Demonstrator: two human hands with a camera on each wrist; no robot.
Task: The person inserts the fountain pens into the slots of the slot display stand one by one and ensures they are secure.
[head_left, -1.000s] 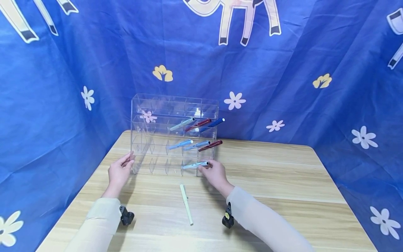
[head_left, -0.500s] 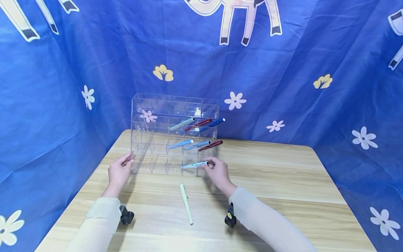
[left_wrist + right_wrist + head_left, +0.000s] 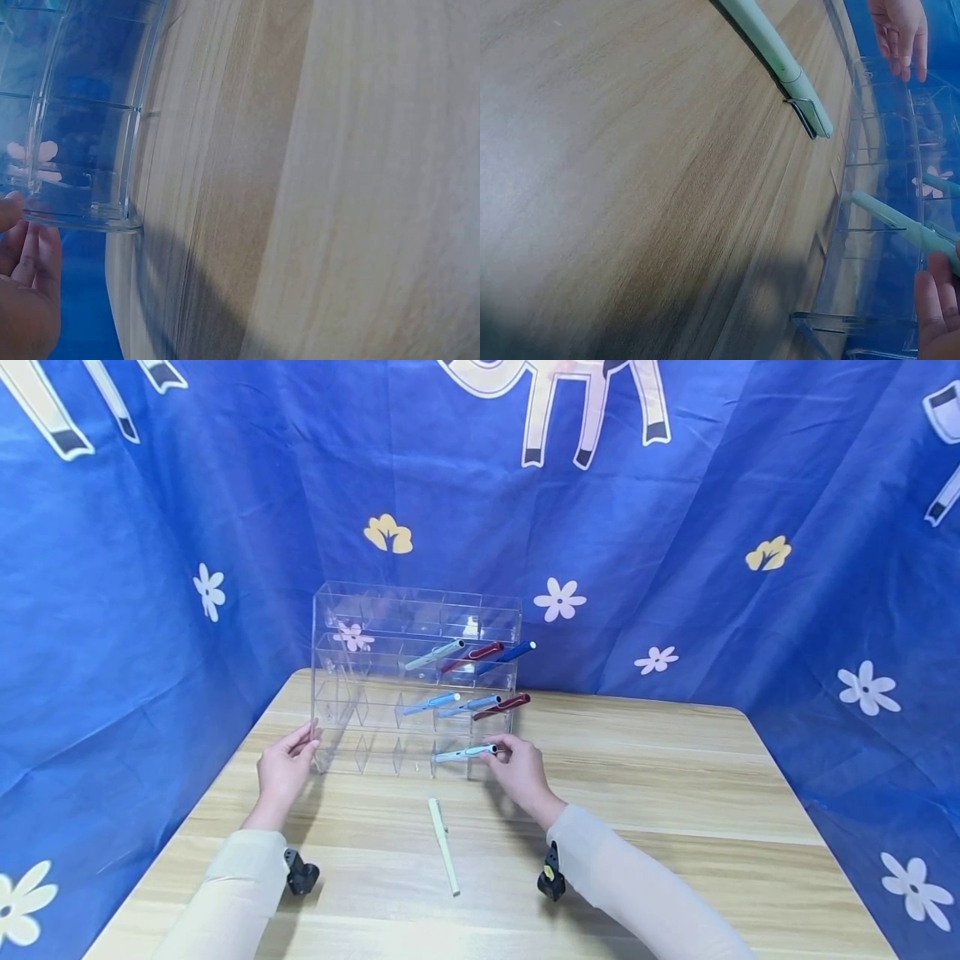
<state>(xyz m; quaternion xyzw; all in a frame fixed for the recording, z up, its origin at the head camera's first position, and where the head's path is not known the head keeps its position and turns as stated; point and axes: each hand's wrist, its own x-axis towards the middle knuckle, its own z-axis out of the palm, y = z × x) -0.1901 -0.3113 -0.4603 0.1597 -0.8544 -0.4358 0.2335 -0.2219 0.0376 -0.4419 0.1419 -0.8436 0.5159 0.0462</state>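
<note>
A clear acrylic pen rack [image 3: 378,697] with rows of compartments stands on the table. My left hand [image 3: 285,768] pinches its left side wall between thumb and fingers, as the left wrist view also shows. At the rack's lower right, my right hand [image 3: 519,770] holds the capped end of a light blue pen [image 3: 461,753] with thumb and fingertips. That pen lies slanted in the lowest row, and the fingers partly hide its end. A pale green pen [image 3: 444,847] lies on the table in front of the rack, its clip visible in the right wrist view.
Higher rows hold several pens: a pale blue-green pen [image 3: 435,655], dark red pens, a dark blue pen [image 3: 507,657] and light blue pens. A blue patterned curtain [image 3: 600,543] hangs behind and around the wooden table [image 3: 660,793].
My right hand has shifted slightly right, toward the light blue pen's capped end, and then stayed there. The left hand, the rack and the pens look unmoved.
</note>
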